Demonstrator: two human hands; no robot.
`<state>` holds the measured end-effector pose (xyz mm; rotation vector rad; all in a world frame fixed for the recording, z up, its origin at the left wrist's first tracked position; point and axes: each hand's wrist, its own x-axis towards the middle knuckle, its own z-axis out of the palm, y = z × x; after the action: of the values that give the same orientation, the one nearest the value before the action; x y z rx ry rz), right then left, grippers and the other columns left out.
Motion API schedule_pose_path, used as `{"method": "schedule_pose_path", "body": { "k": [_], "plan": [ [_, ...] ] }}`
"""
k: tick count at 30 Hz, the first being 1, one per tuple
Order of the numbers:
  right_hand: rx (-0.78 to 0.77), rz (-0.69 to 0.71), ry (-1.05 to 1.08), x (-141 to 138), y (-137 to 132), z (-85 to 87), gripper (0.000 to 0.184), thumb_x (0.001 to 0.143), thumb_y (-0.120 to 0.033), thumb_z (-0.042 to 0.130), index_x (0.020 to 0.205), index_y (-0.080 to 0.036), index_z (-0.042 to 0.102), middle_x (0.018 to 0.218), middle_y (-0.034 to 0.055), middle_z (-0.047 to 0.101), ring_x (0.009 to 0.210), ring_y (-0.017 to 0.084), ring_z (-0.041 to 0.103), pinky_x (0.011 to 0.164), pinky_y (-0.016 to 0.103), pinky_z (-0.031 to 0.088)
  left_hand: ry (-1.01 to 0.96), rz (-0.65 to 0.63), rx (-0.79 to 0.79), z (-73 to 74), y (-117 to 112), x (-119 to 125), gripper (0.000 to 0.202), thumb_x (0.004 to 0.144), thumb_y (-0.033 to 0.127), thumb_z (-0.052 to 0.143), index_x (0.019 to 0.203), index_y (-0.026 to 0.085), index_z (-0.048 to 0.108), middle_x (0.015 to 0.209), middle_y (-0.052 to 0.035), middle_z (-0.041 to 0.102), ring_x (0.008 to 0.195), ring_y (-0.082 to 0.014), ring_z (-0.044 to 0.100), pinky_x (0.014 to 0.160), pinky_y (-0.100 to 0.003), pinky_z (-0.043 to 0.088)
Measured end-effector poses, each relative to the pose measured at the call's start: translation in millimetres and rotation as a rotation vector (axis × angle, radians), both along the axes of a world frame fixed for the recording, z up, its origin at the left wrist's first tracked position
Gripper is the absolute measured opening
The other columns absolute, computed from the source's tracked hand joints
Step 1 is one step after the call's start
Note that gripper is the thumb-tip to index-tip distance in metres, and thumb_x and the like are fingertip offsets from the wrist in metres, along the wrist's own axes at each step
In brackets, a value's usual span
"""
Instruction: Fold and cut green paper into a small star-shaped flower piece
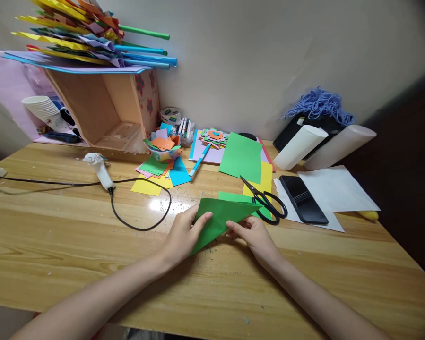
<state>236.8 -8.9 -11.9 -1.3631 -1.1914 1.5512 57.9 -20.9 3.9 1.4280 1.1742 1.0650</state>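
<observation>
A green sheet of paper [222,216] folded into a triangle lies on the wooden table [70,236] in front of me. My left hand [184,235] pinches its left edge, fingers curled over the fold. At the lower right edge of the paper, my right hand [255,236] presses with bent fingers. Black scissors [267,200] lie just beyond the right hand, resting on yellow paper.
A glue gun [100,171] with a black cord lies at the left. Coloured paper scraps [159,170], a bowl, a blue pen [199,161], another green sheet [241,158], a phone [302,199], white paper rolls [300,146] and an open wooden box [109,111] stand behind.
</observation>
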Motion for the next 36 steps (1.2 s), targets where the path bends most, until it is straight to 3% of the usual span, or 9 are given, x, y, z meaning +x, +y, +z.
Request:
{"method": "schedule_pose_path", "body": {
  "k": [6, 9, 24, 28, 32, 36],
  "plan": [
    [0.087, -0.055, -0.089, -0.2, -1.2, 2.6, 0.033, 0.059, -0.046, 0.072, 0.063, -0.014, 0.062, 0.057, 0.0045, 0.063, 0.051, 0.016, 0.058, 0.052, 0.027, 0.047, -0.114, 0.164, -0.042, -0.2, 1.7, -0.8, 0.022, 0.075, 0.035, 0.061, 0.065, 0.015, 0.058, 0.061, 0.0014, 0.057, 0.059, -0.0111, 0.051, 0.053, -0.021, 0.039],
    [0.082, -0.044, -0.093, -0.1, -1.4, 2.2, 0.033, 0.059, -0.045, 0.072, 0.06, -0.014, 0.063, 0.057, 0.0053, 0.064, 0.052, 0.016, 0.058, 0.053, 0.027, 0.047, -0.139, 0.239, -0.051, 2.8, 4.5, -2.3, 0.023, 0.071, 0.034, 0.065, 0.061, 0.015, 0.058, 0.059, 0.0012, 0.057, 0.056, -0.0103, 0.051, 0.053, -0.02, 0.04],
    [0.018, -0.005, 0.015, 2.6, 1.5, -2.8, 0.031, 0.058, -0.041, 0.075, 0.063, -0.012, 0.065, 0.057, 0.0043, 0.065, 0.048, 0.012, 0.056, 0.05, 0.023, 0.045, -0.16, 0.199, -0.115, 1.9, 10.8, -5.2, 0.024, 0.07, 0.035, 0.065, 0.062, 0.014, 0.056, 0.06, 0.0018, 0.056, 0.055, -0.0094, 0.051, 0.052, -0.02, 0.039],
    [-0.011, 0.02, 0.066, 3.0, 1.3, -3.1, 0.034, 0.059, -0.044, 0.074, 0.062, -0.013, 0.06, 0.053, 0.0029, 0.063, 0.044, 0.011, 0.056, 0.045, 0.021, 0.044, -0.076, 0.118, -0.127, 1.0, 14.1, -9.2, 0.026, 0.074, 0.036, 0.059, 0.063, 0.014, 0.051, 0.057, 0.0043, 0.049, 0.051, -0.0074, 0.046, 0.047, -0.018, 0.035],
    [0.008, 0.019, 0.111, 5.0, 4.8, -2.6, 0.035, 0.066, -0.046, 0.068, 0.062, -0.014, 0.056, 0.054, 0.0008, 0.061, 0.045, 0.01, 0.056, 0.046, 0.021, 0.046, 0.027, -0.129, -0.233, 1.0, 18.8, -17.1, 0.024, 0.078, 0.036, 0.053, 0.068, 0.015, 0.05, 0.055, 0.0047, 0.048, 0.045, -0.0076, 0.045, 0.043, -0.018, 0.034],
    [-0.03, 0.11, 0.175, 10.2, 10.7, -2.0, 0.031, 0.072, -0.045, 0.063, 0.078, -0.015, 0.056, 0.062, 0.0001, 0.063, 0.052, 0.011, 0.058, 0.048, 0.021, 0.047, 0.054, -0.292, -0.306, 2.7, 20.0, -21.5, 0.022, 0.08, 0.036, 0.049, 0.072, 0.016, 0.052, 0.054, 0.0051, 0.049, 0.039, -0.0077, 0.042, 0.04, -0.019, 0.033]
  ]
}}
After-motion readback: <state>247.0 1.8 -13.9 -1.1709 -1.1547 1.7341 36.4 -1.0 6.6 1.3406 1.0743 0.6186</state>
